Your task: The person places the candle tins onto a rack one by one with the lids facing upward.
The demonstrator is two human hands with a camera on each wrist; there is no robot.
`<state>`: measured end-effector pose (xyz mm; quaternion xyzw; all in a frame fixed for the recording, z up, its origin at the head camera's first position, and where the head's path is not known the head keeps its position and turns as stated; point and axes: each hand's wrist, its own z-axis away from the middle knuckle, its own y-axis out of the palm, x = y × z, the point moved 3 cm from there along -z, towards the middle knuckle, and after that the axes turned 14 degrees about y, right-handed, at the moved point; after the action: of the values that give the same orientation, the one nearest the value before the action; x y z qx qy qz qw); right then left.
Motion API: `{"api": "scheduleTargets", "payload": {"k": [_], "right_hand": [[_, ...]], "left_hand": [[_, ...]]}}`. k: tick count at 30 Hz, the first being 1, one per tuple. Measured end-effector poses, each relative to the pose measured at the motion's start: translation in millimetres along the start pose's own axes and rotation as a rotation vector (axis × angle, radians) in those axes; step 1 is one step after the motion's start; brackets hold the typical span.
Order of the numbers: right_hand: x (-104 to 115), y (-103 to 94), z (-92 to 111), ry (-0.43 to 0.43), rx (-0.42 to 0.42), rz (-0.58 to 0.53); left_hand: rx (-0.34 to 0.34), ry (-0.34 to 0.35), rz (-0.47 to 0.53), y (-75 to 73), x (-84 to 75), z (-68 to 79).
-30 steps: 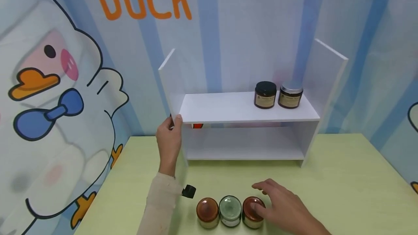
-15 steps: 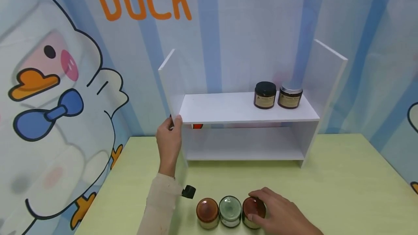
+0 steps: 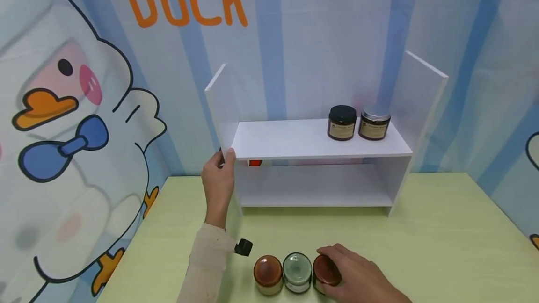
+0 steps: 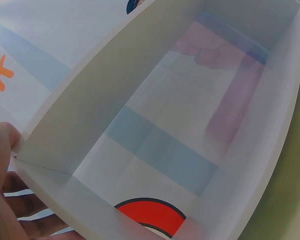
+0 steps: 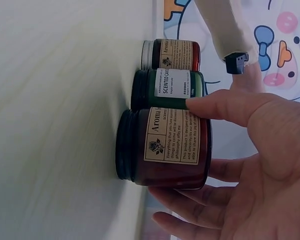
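My left hand [image 3: 218,186] grips the left side panel of a white two-tier shelf [image 3: 290,139], thumb at the front edge and fingers on the outer face, as the left wrist view also shows. Near the front of the table, my right hand [image 3: 362,275] holds an amber scented candle jar [image 5: 174,145] between thumb and fingers. It is upside down, its dark lid towards the table; whether it touches the table I cannot tell. Beside it stand a green scented candle jar [image 3: 297,272] and another amber candle jar [image 3: 267,275], both upside down.
On the shelf's upper board stand a black-lidded candle jar [image 3: 342,123] and a silver-lidded one [image 3: 374,123], at the right end. The shelf rests on a pale green table [image 3: 446,237] before a duck-print backdrop [image 3: 328,27]. A small black camera [image 3: 243,247] sits at my left wrist.
My right hand has moved left over the right-hand amber candle jar and closed its fingers and thumb around it. The left hand stays on the shelf panel.
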<state>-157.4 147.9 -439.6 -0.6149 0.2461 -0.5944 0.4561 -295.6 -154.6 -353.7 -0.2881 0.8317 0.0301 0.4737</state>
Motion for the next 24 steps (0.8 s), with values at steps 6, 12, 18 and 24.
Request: {"api": "scheduleTargets", "payload": {"k": [6, 12, 18, 24], "right_hand": [[2.7, 2.6, 0.9, -0.011, -0.039, 0.044], [5.1, 3.3, 1.3, -0.031, -0.053, 0.076], [8.1, 2.4, 1.3, -0.046, -0.072, 0.072], [8.7, 2.5, -0.9, -0.043, -0.053, 0.066]], "left_hand": [[0.005, -0.004, 0.007, -0.4, -1.8, 0.7], [0.008, -0.004, 0.015, 0.1, -1.3, 1.0], [0.005, -0.007, 0.017, 0.6, -0.2, 1.0], [0.004, -0.005, 0.020, 0.1, 0.6, 1.2]]}}
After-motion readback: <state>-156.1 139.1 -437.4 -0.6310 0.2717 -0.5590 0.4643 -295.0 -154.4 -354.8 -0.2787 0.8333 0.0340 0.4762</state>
